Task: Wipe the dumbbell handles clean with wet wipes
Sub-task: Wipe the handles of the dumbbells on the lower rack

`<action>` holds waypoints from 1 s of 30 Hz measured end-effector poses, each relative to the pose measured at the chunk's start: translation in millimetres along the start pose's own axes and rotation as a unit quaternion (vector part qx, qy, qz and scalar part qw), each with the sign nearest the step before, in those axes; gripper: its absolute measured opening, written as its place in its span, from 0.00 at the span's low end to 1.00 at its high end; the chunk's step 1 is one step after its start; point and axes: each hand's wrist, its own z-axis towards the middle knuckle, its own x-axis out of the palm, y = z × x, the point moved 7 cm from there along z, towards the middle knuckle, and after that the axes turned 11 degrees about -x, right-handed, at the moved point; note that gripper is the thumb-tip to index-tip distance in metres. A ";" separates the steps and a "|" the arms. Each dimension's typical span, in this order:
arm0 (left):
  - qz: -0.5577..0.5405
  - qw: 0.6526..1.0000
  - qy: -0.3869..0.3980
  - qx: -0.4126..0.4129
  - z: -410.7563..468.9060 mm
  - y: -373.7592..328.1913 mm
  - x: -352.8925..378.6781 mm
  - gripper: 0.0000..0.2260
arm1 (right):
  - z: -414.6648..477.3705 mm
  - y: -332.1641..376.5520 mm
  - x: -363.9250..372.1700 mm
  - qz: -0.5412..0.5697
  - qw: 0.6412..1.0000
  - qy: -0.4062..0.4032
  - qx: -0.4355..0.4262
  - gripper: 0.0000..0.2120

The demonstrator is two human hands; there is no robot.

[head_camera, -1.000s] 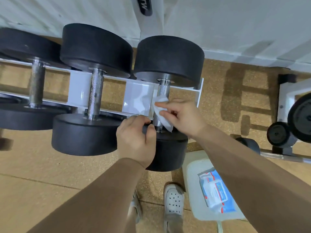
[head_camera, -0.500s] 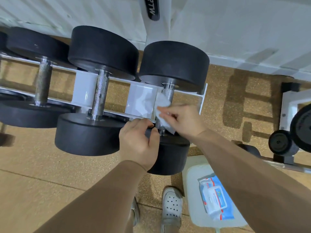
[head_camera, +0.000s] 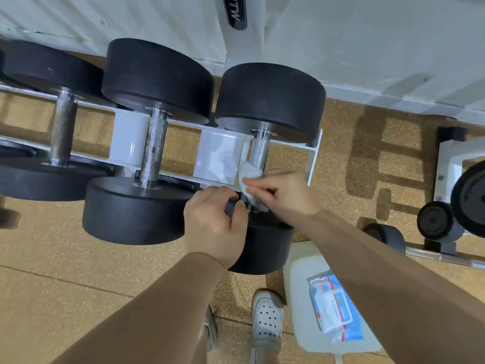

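Three black dumbbells lie across a white rack (head_camera: 126, 145). The rightmost dumbbell (head_camera: 270, 101) has a knurled steel handle (head_camera: 259, 151). My right hand (head_camera: 283, 195) pinches a white wet wipe (head_camera: 249, 177) against the near end of that handle. My left hand (head_camera: 215, 224) grips the top edge of the same dumbbell's near weight head (head_camera: 265, 248). The middle dumbbell's handle (head_camera: 153, 151) and the left one's handle (head_camera: 63, 135) are bare.
A blue and white pack of wet wipes (head_camera: 332, 308) lies on a white stool (head_camera: 301, 329) at the lower right. Another rack with weight plates (head_camera: 469, 198) stands at the right. My white shoe (head_camera: 267, 319) is on the cork-coloured floor below the rack. A white wall runs behind.
My right hand has slid the wipe down the handle toward the near weight head. The left hand keeps its hold on the head. The camera has shifted slightly.
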 end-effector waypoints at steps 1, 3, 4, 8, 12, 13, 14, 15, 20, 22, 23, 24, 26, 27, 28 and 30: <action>0.001 1.000 -0.001 0.001 -0.3 0.2 0.1 0.12 | 1.9 2.0 -0.5 -0.003 1.000 0.008 -0.010 0.10; 0.004 1.000 -0.002 0.001 -0.7 0.3 0.2 0.11 | 15.3 0.3 -7.1 -0.022 0.999 -0.024 -0.010 0.09; 0.006 1.000 -0.001 0.000 -0.7 0.4 0.2 0.12 | 23.0 -2.8 -11.7 -0.025 0.998 -0.054 0.013 0.09; 0.014 1.000 0.011 -0.005 -1.1 -2.3 -0.1 0.14 | 24.8 -9.7 -14.6 0.015 0.988 -0.128 0.083 0.09; 0.019 0.999 0.031 -0.021 0.8 -1.5 0.2 0.15 | -1.8 -1.0 2.9 -0.011 0.999 -0.006 0.030 0.09; 0.019 0.999 0.036 -0.020 -0.1 -1.7 -0.3 0.15 | -2.4 0.6 3.8 -0.022 1.000 0.010 0.018 0.09; 0.020 0.999 0.038 -0.021 -0.1 -1.6 -0.6 0.16 | 2.6 2.0 1.7 -0.036 0.999 0.013 0.009 0.09; 0.025 0.999 0.039 -0.025 0.6 -0.7 -0.4 0.16 | 10.2 2.7 -2.7 -0.053 0.999 0.000 0.004 0.09; 0.035 0.999 0.027 -0.031 2.9 2.7 3.0 0.10 | 39.6 -7.6 -36.7 -0.049 0.990 -0.129 0.033 0.09; 0.031 0.999 0.016 -0.025 2.6 3.1 4.0 0.11 | 33.6 -9.3 -32.4 -0.048 0.993 -0.108 0.019 0.10; 0.021 0.999 0.014 -0.029 2.0 3.9 3.6 0.11 | 27.0 -8.6 -25.8 -0.048 0.996 -0.079 0.009 0.09; 0.009 0.999 0.015 -0.034 1.3 4.9 3.4 0.12 | 18.7 -8.3 -17.3 -0.040 0.998 -0.046 0.003 0.09; -0.011 0.999 0.020 -0.044 -0.1 5.8 2.8 0.10 | 5.6 -5.5 -5.9 -0.028 0.999 -0.002 -0.023 0.09; -0.016 0.999 0.023 -0.047 -0.3 5.7 2.4 0.09 | 4.7 -4.3 -5.2 -0.032 0.999 0.000 -0.038 0.09; -0.018 0.998 0.026 -0.048 -0.1 5.4 2.6 0.07 | 8.2 -5.4 -7.4 -0.038 0.998 -0.011 -0.044 0.09; -0.013 0.998 0.030 -0.047 0.9 4.7 2.4 0.07 | 18.8 -9.5 -15.2 -0.046 0.996 -0.068 -0.041 0.09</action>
